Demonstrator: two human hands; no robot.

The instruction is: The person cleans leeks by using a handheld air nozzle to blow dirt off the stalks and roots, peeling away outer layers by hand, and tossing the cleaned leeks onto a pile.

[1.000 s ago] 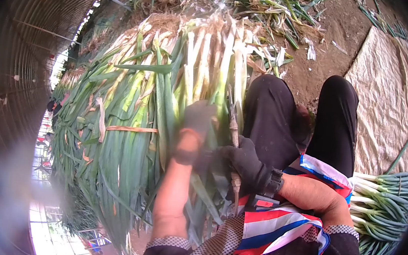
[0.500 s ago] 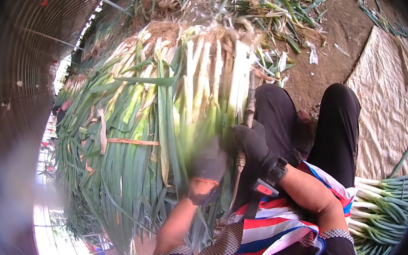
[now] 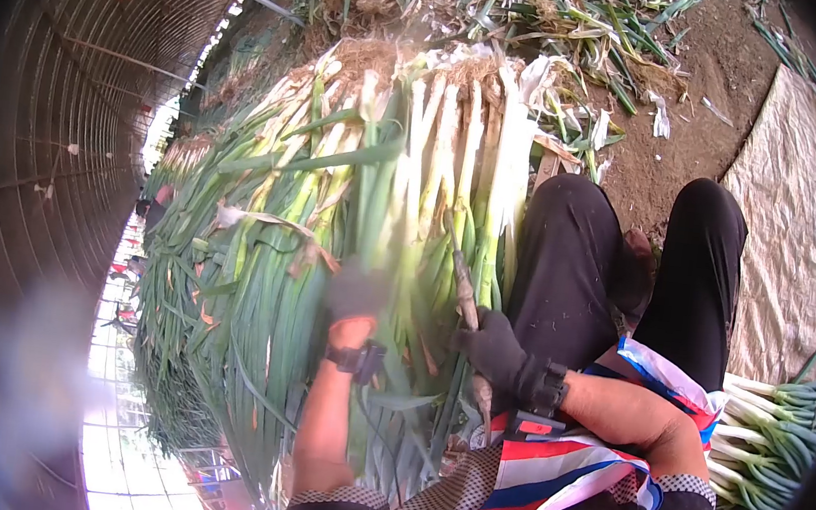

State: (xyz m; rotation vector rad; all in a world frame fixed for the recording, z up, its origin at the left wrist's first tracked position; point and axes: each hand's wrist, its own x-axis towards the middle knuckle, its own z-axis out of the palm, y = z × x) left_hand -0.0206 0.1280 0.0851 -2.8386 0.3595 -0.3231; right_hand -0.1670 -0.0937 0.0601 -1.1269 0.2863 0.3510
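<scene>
A large pile of long green onions (image 3: 262,339) lies in front of me, with white stems and stringy roots at the far end. My left hand (image 3: 358,295), in a dark glove, is blurred by motion. It is closed around the leafy part of a green onion (image 3: 374,201), whose stalk is blurred too and points away from me. My right hand (image 3: 496,351), also gloved, is wrapped around a thin wand-like tool (image 3: 465,292). The tool slants up across the green onions beside my knee, its narrow tip over the pale stems.
Cleaned green onions (image 3: 770,437) lie stacked at my right. Behind them a beige cloth sheet (image 3: 785,217) covers the ground. Scattered leaf trimmings (image 3: 593,44) lie on the soil beyond the pile. A ribbed tunnel wall (image 3: 89,138) rises on the left.
My left hand has moved left across the pile with the blurred stalk. The tool has tilted, its tip now leaning left over the stems. The view has shifted slightly.
</scene>
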